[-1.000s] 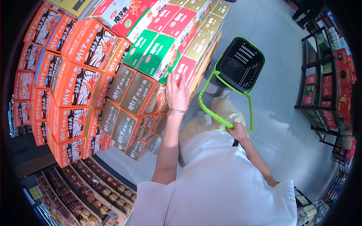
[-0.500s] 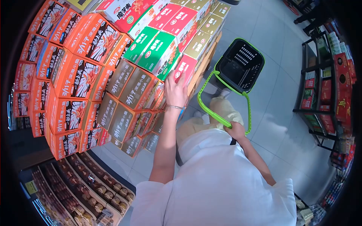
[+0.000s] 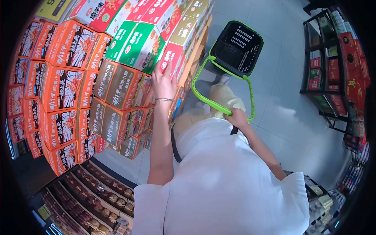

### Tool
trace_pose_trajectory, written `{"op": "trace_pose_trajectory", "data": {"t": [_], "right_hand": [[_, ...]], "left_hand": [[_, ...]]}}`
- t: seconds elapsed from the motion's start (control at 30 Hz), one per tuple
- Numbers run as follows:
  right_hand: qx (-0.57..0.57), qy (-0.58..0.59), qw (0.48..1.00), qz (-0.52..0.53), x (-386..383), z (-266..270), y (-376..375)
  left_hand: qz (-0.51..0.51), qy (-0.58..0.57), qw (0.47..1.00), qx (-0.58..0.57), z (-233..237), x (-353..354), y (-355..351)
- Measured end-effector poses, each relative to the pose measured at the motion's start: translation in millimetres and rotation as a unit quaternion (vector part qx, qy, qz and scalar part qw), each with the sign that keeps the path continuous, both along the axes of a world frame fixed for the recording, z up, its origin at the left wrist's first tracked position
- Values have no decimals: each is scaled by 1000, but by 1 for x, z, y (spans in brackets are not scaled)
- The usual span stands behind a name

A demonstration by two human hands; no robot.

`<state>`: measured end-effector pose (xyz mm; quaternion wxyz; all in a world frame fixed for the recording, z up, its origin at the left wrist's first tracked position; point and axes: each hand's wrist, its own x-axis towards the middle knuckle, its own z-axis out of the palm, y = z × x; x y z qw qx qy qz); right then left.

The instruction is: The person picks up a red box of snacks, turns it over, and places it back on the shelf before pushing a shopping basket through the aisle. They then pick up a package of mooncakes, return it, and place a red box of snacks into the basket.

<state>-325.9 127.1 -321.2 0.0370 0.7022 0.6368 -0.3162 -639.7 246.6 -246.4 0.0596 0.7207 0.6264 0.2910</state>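
Note:
My left hand (image 3: pixel 163 84) reaches to the stacked boxes with its fingers stretched out against the end of a red snack box (image 3: pixel 172 58). Just beside that box are green snack boxes (image 3: pixel 137 46), and below them stand brown-gold boxes (image 3: pixel 119 86). My right hand (image 3: pixel 238 118) is closed around the bright green handle (image 3: pixel 214 105) of a black shopping basket (image 3: pixel 225 49) with a green rim. The basket hangs low ahead of my legs, and nothing shows inside it.
Orange snack boxes (image 3: pixel 64 86) are piled at the left. A case of packaged food in rows (image 3: pixel 88 192) lies at lower left. A black shelf rack (image 3: pixel 323 58) with red boxes stands right of the tiled floor (image 3: pixel 278 82).
The boxes and basket have shifted left and up in view. My left hand remains at the red box; my right hand still holds the basket handle.

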Motion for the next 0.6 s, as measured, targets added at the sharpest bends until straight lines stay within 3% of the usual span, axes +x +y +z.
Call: {"op": "trace_pose_trajectory", "data": {"t": [0.6], "right_hand": [[-6, -2, 1000, -9, -7, 5, -1]], "left_hand": [[-5, 14, 998, 64, -16, -2, 1]]}}
